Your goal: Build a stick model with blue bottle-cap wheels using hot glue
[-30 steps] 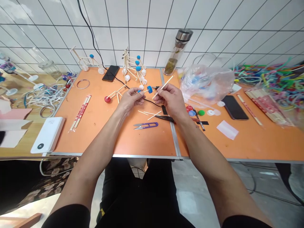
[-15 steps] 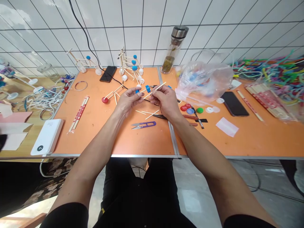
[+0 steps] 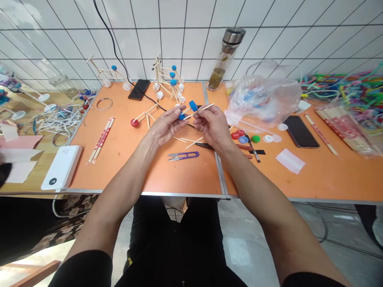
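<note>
Above the middle of the orange table, my left hand (image 3: pixel 167 126) is closed, its fingers pinching a blue bottle cap (image 3: pixel 181 116) from which a thin stick runs to a second blue cap (image 3: pixel 193 106). My right hand (image 3: pixel 213 124) is closed on a pale wooden stick (image 3: pixel 206 107), whose left end lies close by the cap in my left hand. Whether that end touches the cap, I cannot tell. Purple thread snips (image 3: pixel 183 156) lie below my hands, with loose sticks (image 3: pixel 194 142) and part of some pliers (image 3: pixel 206 146) just above them.
Stick-and-cap frames (image 3: pixel 164 81) stand at the back, beside a phone (image 3: pixel 139 89) and a glass tea bottle (image 3: pixel 224 59). To the right are a plastic bag (image 3: pixel 266 99), loose caps (image 3: pixel 255 138) and another phone (image 3: pixel 302 131). A power bank (image 3: pixel 61 167) sits at left.
The stick in my right hand has tipped flatter, its left end nearer the left-hand cap. The second blue cap is slightly higher. The whole view has shifted a little.
</note>
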Demonstrator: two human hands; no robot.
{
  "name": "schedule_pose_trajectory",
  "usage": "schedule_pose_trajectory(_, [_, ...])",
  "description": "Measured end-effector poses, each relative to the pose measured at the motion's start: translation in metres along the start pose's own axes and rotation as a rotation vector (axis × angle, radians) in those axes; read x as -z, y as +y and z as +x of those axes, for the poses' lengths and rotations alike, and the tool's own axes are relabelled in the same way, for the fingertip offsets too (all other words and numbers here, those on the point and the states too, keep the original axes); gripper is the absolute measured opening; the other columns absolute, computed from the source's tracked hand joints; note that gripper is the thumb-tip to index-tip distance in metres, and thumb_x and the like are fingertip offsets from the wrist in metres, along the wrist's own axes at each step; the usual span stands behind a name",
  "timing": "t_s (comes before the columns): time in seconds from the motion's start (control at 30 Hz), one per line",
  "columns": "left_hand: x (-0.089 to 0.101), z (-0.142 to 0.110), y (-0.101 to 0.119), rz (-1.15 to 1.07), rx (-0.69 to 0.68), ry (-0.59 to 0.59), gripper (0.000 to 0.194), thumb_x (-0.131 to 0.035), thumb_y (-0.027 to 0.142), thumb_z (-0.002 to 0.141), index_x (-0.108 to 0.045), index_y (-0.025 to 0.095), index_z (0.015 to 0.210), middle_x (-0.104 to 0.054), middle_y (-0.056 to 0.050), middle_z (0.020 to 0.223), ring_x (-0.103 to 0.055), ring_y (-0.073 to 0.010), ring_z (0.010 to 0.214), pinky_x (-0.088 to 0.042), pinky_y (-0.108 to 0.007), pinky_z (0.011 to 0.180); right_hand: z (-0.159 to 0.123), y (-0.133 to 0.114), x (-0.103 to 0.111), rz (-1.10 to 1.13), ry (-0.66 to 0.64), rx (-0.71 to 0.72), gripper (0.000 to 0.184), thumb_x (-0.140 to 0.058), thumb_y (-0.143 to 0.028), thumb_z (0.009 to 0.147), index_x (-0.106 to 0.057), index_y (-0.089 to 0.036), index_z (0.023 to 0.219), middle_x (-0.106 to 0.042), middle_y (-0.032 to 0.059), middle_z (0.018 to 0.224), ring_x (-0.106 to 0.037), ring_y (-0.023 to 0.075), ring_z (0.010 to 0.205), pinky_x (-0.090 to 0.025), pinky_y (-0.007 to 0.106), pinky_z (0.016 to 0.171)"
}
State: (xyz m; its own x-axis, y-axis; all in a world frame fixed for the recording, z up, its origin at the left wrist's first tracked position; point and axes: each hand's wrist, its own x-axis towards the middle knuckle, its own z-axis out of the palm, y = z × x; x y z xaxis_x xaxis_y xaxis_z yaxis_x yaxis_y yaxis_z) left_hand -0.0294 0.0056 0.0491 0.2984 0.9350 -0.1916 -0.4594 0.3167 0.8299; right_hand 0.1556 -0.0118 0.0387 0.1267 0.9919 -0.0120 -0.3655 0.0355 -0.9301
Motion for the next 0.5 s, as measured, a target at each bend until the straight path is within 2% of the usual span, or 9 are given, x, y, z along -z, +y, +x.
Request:
schedule_pose_trajectory(0.13, [-0.0019,-0.0018,0.0020,-0.013,0.028,-0.005,0.011,-0.075,0.022,0.109,-0.085,0.019,0.112,-0.085,-0.005,0.100,-0.082,-0.0105,0.080,-0.070,-0.019,0.086,-0.0002,-0.0018,-0.0004,-0.001,-0.003,-0.007,0.027,-0.089,-0.034,0.074,-0.068,-0.027,0.089,-0.074,-0.0062,0.080,-0.068,0.0070,0.064,-0.057,0.015,0.055])
schedule_pose_trajectory(0.37, [0.0006,0.0027,0.0008,-0.053,0.009,0.038,0.012,-0.073,0.017,0.110,-0.084,0.016,0.107,-0.083,-0.004,0.093,-0.081,-0.0080,0.077,-0.069,-0.015,0.082,-0.0014,-0.0040,-0.0002,0.005,-0.037,0.018,0.031,-0.092,-0.031,0.068,-0.069,-0.027,0.088,-0.071,-0.0080,0.076,-0.066,0.0065,0.061,-0.056,0.015,0.054])
schedule_pose_trajectory(0.5, [0.0022,0.0053,-0.0006,-0.069,0.002,0.069,0.011,-0.074,0.015,0.109,-0.083,0.016,0.106,-0.081,-0.002,0.089,-0.081,-0.0075,0.075,-0.068,-0.015,0.079,0.0001,-0.0054,0.0016,0.038,-0.047,0.000,0.036,-0.095,-0.039,0.070,-0.068,-0.026,0.090,-0.075,-0.0053,0.078,-0.069,0.0083,0.062,-0.058,0.017,0.054])
